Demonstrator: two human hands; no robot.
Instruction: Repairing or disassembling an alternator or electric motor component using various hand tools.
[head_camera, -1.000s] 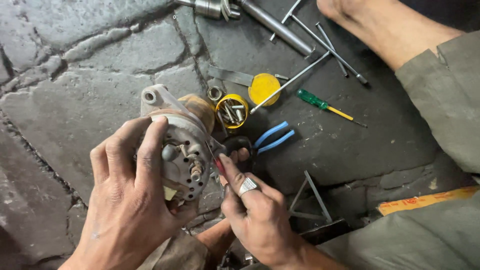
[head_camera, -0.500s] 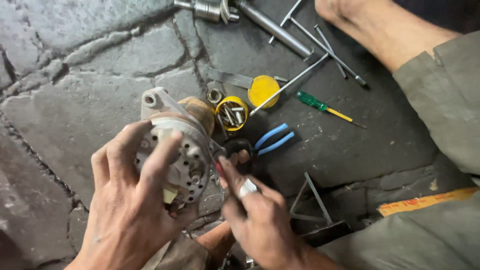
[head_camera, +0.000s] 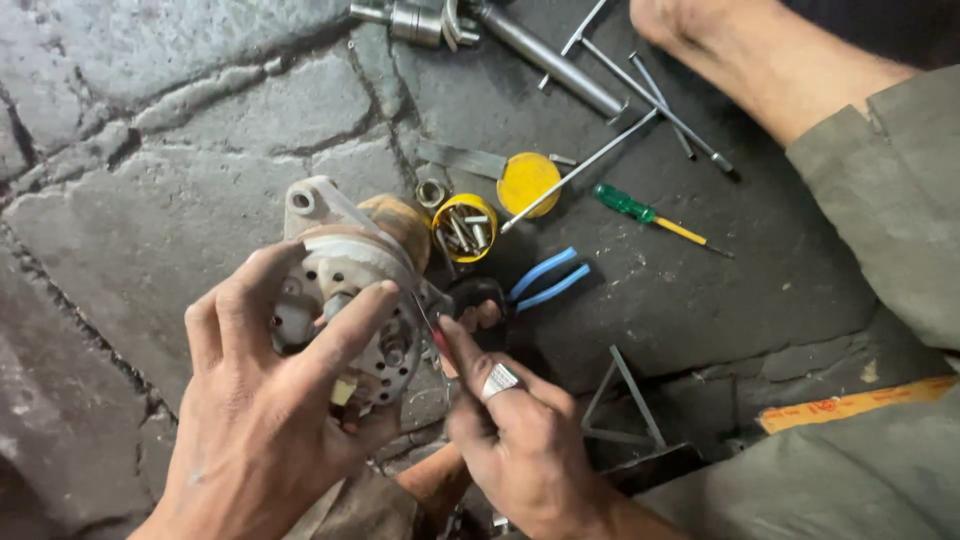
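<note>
Since a second ago the left hand has turned the round metal housing a little, so its index finger now lies straight across the perforated face.

Its fingers are spread wide and curled round the housing, gripping it just above the stone floor. The right hand, with a ring on one finger, is pinched almost closed on a thin red-tipped tool whose point meets the housing's right edge — what kind of tool it is cannot be made out.

Just beyond the housing sits a small yellow tin, open, holding several short metal bolts; its yellow lid lies flat just to the right and farther off. Blue-handled pliers lie right of the hands. Farther right rests a green-handled screwdriver, with long steel rods at the far side near a bare foot.
</note>
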